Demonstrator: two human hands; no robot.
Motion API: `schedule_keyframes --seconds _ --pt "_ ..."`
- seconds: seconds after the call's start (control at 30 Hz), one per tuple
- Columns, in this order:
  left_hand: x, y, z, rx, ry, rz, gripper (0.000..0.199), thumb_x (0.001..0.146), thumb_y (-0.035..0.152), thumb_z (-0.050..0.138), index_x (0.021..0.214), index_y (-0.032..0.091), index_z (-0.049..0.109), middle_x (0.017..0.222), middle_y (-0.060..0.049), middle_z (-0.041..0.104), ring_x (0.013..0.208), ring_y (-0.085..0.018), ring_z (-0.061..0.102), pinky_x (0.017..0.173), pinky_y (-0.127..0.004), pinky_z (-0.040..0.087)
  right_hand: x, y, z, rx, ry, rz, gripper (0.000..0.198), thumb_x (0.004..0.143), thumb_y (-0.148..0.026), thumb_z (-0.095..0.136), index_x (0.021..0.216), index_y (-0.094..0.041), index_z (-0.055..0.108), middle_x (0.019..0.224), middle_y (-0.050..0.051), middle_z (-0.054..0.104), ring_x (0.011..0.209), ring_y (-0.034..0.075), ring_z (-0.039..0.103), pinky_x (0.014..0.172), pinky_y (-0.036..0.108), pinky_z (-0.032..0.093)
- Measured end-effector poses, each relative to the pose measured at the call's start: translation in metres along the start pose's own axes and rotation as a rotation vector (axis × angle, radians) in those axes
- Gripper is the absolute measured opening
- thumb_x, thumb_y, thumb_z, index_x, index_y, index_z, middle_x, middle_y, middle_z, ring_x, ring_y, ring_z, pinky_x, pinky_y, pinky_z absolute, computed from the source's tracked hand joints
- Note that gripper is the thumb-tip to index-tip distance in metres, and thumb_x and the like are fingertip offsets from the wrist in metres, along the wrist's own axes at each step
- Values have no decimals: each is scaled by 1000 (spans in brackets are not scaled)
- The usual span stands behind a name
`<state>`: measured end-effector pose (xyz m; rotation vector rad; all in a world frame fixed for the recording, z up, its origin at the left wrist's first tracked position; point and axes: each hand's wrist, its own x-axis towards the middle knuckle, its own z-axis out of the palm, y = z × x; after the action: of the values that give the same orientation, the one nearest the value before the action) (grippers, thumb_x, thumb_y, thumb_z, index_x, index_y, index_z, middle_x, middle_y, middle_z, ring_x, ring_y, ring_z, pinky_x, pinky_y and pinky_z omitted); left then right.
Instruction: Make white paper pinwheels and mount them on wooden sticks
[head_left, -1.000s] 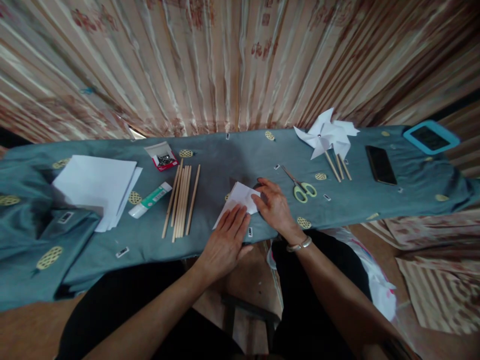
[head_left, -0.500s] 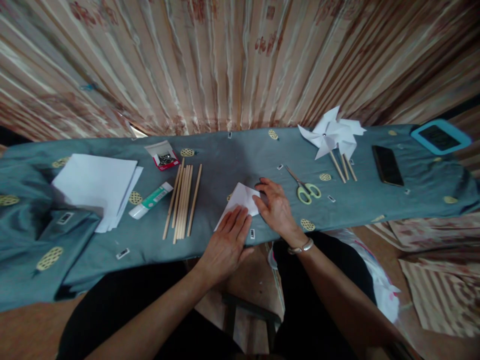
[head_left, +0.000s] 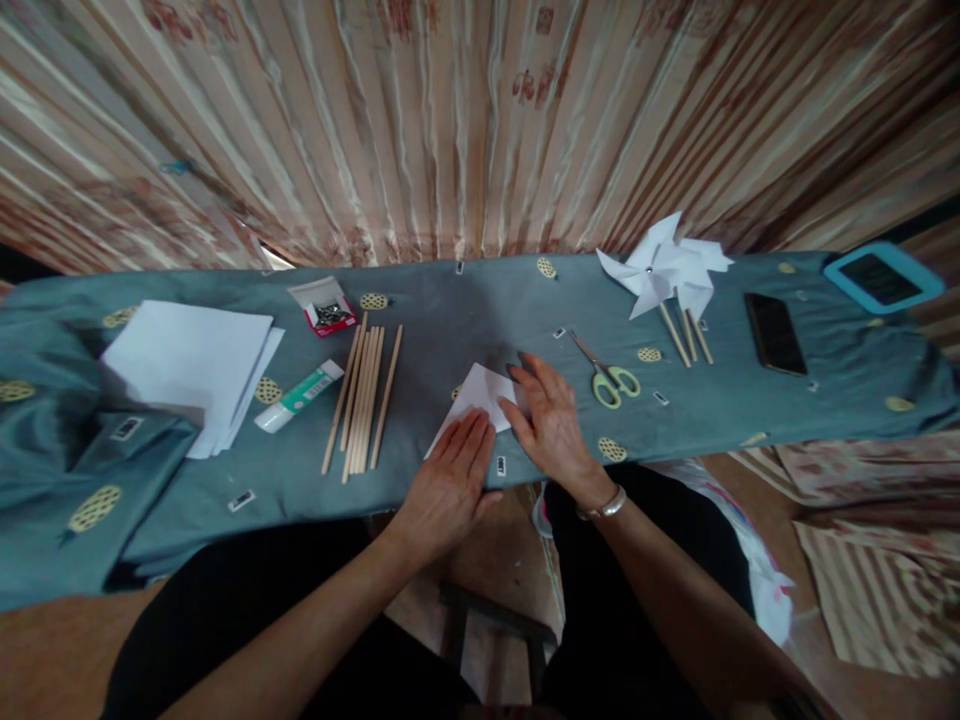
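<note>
A folded sheet of white paper [head_left: 484, 385] lies on the cloth-covered table in front of me. My left hand [head_left: 450, 470] rests flat on its lower part, fingers stretched out and covering that edge. At the paper's right side is my right hand [head_left: 551, 425], its fingers spread and the thumb touching the paper. Just right of that hand lie scissors [head_left: 611, 382] with pale green handles. Left of the paper, several thin wooden sticks [head_left: 365, 400] lie side by side.
White paper pinwheels [head_left: 664, 268] on sticks lie at the back right, beside a dark phone [head_left: 775, 333] and a blue-framed tablet [head_left: 877, 277]. On the left are stacked white paper [head_left: 195, 360], a glue tube [head_left: 300, 396] and a small open box [head_left: 327, 308] of metal pieces.
Both hands stay at the folded paper with almost no movement. My right hand has shifted very slightly, and the whole view has moved a little.
</note>
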<state>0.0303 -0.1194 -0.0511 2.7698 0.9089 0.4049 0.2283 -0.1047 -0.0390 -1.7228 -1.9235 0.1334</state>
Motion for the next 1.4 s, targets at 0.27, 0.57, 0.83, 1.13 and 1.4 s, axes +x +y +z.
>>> schedule_keyframes --seconds 0.27,0.57,0.83,1.13,1.4 --pt "2 4 -2 37 -12 -35 72 95 49 49 149 4 30 153 -27 40 146 -36 33 117 -52 33 -18 2 -7 24 -4 0 54 97 -42 49 145 -18 43 155 18 40 147 33 32 116 58 30" --pt "2 7 -1 77 -22 -56 73 95 48 50 148 1 32 153 -28 39 146 -36 33 117 -50 32 -19 6 1 70 -9 52 58 95 -46 52 143 -15 45 155 21 38 146 34 33 115 58 33" --pt "4 11 -4 98 -51 -78 73 94 45 54 148 0 34 153 -27 40 146 -35 33 117 -50 33 -19 3 2 54 8 65 59 93 -49 53 143 -18 46 152 21 42 143 36 37 112 59 35" --pt "4 7 -3 154 -5 -34 70 91 39 58 145 -1 39 151 -27 43 143 -38 39 116 -50 36 -17 -1 0 -22 -20 50 66 91 -50 56 144 -13 43 155 24 37 147 35 30 116 58 26" --pt "8 2 -4 176 68 15 62 92 36 53 141 -1 43 146 -27 49 135 -38 47 109 -51 43 -13 -5 -4 -79 -62 56 66 91 -44 57 144 -8 44 155 24 38 149 33 28 119 53 23"
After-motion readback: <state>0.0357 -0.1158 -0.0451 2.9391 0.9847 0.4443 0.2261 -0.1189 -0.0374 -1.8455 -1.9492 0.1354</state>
